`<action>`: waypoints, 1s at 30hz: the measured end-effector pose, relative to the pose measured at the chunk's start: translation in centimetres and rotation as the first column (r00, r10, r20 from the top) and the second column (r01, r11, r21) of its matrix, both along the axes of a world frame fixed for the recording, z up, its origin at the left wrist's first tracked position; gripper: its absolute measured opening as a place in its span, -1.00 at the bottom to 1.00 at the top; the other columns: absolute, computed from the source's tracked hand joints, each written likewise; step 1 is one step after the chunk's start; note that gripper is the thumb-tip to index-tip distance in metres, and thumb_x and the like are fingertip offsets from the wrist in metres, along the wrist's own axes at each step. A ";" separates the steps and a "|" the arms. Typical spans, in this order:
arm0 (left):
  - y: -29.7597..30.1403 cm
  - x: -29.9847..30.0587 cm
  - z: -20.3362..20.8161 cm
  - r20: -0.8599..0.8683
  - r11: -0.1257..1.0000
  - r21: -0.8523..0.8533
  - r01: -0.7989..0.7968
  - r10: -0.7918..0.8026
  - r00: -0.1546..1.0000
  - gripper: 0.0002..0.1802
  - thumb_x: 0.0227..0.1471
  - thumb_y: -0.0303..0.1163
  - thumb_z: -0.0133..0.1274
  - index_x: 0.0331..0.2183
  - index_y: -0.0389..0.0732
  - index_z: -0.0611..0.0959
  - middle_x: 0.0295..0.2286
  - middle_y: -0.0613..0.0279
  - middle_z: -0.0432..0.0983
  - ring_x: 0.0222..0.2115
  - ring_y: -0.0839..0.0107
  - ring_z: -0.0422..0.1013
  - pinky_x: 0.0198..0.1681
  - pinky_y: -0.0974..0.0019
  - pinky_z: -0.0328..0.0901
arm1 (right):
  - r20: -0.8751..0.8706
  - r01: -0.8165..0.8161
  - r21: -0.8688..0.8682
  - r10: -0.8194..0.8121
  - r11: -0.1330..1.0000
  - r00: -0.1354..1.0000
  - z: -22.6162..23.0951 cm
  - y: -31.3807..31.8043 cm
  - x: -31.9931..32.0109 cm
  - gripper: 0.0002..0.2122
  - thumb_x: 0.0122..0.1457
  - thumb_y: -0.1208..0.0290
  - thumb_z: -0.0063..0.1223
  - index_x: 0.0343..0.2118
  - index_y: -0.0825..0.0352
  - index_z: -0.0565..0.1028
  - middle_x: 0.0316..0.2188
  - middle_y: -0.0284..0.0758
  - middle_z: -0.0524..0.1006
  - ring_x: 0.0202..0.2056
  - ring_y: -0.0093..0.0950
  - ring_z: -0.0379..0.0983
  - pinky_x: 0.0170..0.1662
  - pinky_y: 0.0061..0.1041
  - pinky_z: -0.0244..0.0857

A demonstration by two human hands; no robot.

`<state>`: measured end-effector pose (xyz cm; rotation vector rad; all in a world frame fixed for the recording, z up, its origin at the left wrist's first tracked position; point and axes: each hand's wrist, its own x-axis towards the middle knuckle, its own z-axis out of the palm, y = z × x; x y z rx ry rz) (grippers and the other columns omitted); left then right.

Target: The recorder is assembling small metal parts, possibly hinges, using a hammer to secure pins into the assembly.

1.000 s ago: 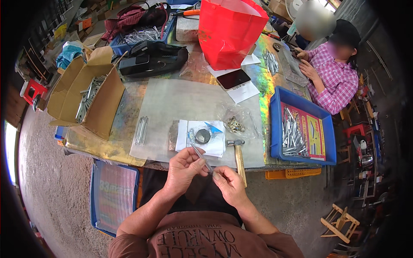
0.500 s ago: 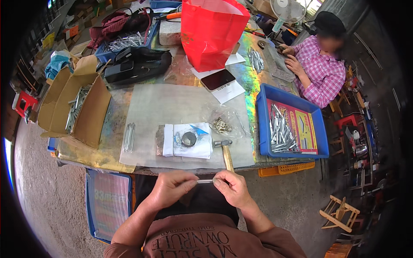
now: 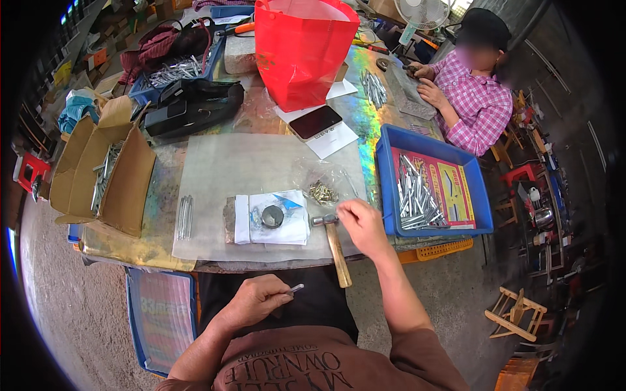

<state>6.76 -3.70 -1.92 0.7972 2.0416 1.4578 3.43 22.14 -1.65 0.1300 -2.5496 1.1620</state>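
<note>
My left hand (image 3: 259,298) is closed around a short silver metal rod (image 3: 297,288), held in front of my lap with its end past the fingertips. Over the table's near side, my right hand (image 3: 362,225) has its fingers curled together beside the head of a wooden-handled hammer (image 3: 337,255). What those fingers hold, if anything, is hidden. Just beyond lies a clear plastic bag with small brass-coloured pieces (image 3: 323,192). Left of the hammer, a dark metal ring (image 3: 272,216) rests on a pad of white paper (image 3: 242,218). Several slim silver rods (image 3: 185,217) lie farther left.
A blue tray (image 3: 435,232) of silver rods stands at right, an open cardboard box (image 3: 127,189) at left. Behind are a phone (image 3: 315,122), a red bag (image 3: 303,55) and a black bag (image 3: 195,107). A co-worker in a checked shirt (image 3: 471,94) sits at far right.
My right hand has let go of the rod and moved up and right to the hammer head. My left hand keeps the rod, slightly lower. The whole view has shifted a little.
</note>
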 end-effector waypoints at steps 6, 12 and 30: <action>-0.2 -0.2 -0.8 0.026 0.999 0.034 -0.040 0.039 0.999 -0.88 -0.16 -0.52 0.07 -0.45 -0.32 0.55 -0.58 0.18 0.43 -0.56 0.44 0.39 -0.50 0.43 0.26 | 0.083 -0.042 0.322 0.016 0.946 0.996 -3.5 2.0 -4.2 -0.91 -0.08 0.48 -0.07 -0.53 0.36 0.44 -0.55 -0.20 0.39 -0.40 -0.24 0.33 -0.31 -0.33 0.20; -0.7 -0.1 -1.2 0.030 0.997 0.030 -0.065 0.064 0.997 -0.88 -0.16 -0.51 0.08 -0.44 -0.31 0.55 -0.58 0.19 0.44 -0.56 0.44 0.38 -0.50 0.44 0.25 | 0.201 -0.097 0.521 -0.011 0.848 0.980 -4.7 1.4 -5.5 -0.92 -0.09 0.49 -0.10 -0.53 0.37 0.41 -0.52 -0.19 0.40 -0.37 -0.23 0.34 -0.31 -0.26 0.18; -0.3 0.2 -1.6 0.194 0.984 0.063 -0.164 0.149 0.970 -0.87 -0.13 -0.50 0.07 -0.42 -0.32 0.57 -0.55 0.25 0.44 -0.55 0.60 0.36 -0.50 0.52 0.27 | 0.157 -0.019 0.189 -0.011 0.982 0.988 -4.3 2.0 -4.9 -0.91 -0.02 0.50 -0.13 -0.50 0.43 0.32 -0.55 -0.09 0.39 -0.44 -0.13 0.33 -0.38 -0.27 0.18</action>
